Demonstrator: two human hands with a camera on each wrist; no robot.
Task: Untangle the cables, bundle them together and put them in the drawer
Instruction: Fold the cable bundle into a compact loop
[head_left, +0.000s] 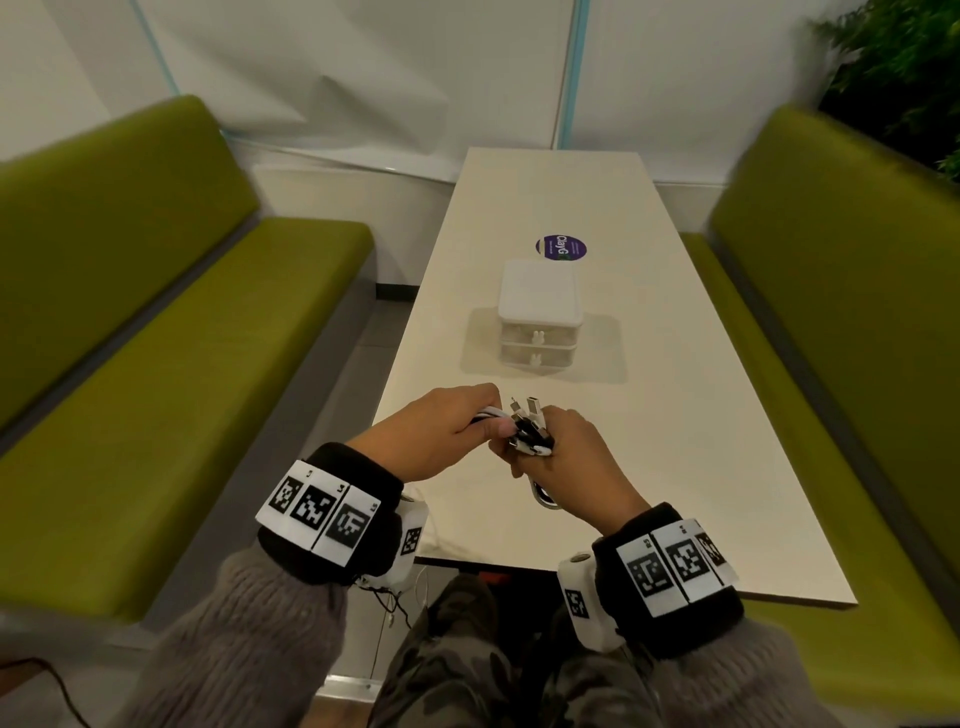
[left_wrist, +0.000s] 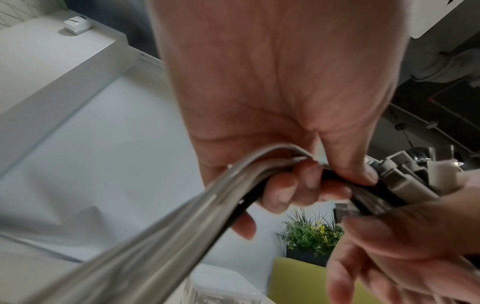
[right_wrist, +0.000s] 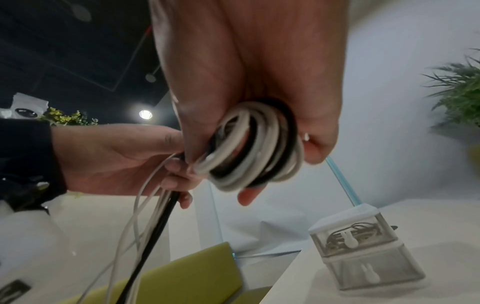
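Cables (right_wrist: 255, 148), white and black, coiled in loops at frame centre, right hand (head_left: 571, 457) clenched round coil to keep loops stacked. Left hand (head_left: 441, 436) grips loose strands, likely feeding next wrap. Drawers (head_left: 538, 343) closed, mid-table (head_left: 675, 415), beyond hands.

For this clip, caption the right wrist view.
Right hand grips coiled white and black cables; left hand holds their loose tails.

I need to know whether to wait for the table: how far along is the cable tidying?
Partly done. The right hand holds a coil of white and black cables, so winding is under way. The left hand grips the loose strands yet to be wound. The drawer unit on the table is shut; stowing remains.
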